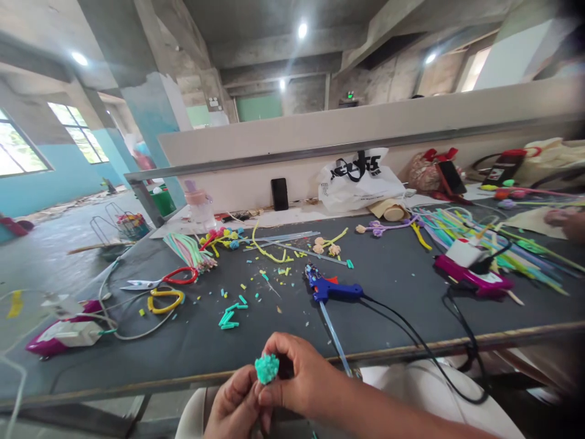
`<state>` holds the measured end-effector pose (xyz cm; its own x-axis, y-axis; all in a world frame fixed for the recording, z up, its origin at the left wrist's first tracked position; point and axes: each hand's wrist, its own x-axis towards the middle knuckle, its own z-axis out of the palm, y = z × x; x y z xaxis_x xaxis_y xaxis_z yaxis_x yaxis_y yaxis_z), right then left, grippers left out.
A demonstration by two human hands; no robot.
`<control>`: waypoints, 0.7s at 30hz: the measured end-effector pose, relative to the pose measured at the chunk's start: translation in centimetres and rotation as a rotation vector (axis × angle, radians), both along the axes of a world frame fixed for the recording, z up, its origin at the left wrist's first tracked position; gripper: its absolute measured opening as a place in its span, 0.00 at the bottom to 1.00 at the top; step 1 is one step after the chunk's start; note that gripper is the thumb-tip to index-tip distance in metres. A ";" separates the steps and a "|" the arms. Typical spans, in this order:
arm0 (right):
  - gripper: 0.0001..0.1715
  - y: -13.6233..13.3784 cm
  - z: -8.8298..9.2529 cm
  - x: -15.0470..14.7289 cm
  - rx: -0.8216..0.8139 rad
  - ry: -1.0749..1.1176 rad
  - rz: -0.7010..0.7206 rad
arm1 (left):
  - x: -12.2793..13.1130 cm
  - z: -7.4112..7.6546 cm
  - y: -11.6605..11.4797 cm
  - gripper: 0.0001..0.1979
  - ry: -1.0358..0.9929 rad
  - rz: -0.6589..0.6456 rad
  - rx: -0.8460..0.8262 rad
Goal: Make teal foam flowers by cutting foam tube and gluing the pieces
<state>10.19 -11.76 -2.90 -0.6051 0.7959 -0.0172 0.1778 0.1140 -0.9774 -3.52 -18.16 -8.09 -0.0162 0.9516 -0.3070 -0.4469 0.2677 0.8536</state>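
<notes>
Between my two hands, just in front of the table's near edge, is a small teal flower of fuzzy pipe cleaner. My left hand pinches it from below on the left. The fingers of my right hand close round it from the right. Its underside is hidden by my fingers. Beyond my hands, several short teal pieces lie on the dark tabletop. A blue glue gun rests to their right, with a clear glue stick reaching toward the table edge.
Red-handled scissors and yellow-handled snips lie at the left. Power strips with cords sit on both sides. Pipe-cleaner bundles, a phone and a white plastic bag are at the back. Another person's hand shows at far right.
</notes>
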 end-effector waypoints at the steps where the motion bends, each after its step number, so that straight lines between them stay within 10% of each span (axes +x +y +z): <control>1: 0.17 -0.2 -0.2 -0.1 -0.046 0.036 0.012 | 0.0 0.0 0.0 0.22 -0.006 0.002 0.007; 8: 0.32 0.4 -1.5 -0.1 -0.321 0.289 0.100 | 0.4 1.3 0.5 0.21 -0.087 -0.068 -0.052; 14: 0.36 2.7 -0.5 1.2 -0.337 0.462 -0.035 | -1.8 7.7 2.7 0.17 -0.036 -0.027 0.015; 21: 0.29 3.1 0.9 2.0 -0.392 0.555 -0.178 | -9.6 14.6 15.6 0.10 0.018 0.143 0.076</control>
<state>12.19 -8.69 -2.01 -0.4688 0.8819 -0.0496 -0.3758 -0.2500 -0.8924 -13.15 -2.53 6.46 -0.1583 0.9596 -0.2326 -0.4601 0.1368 0.8773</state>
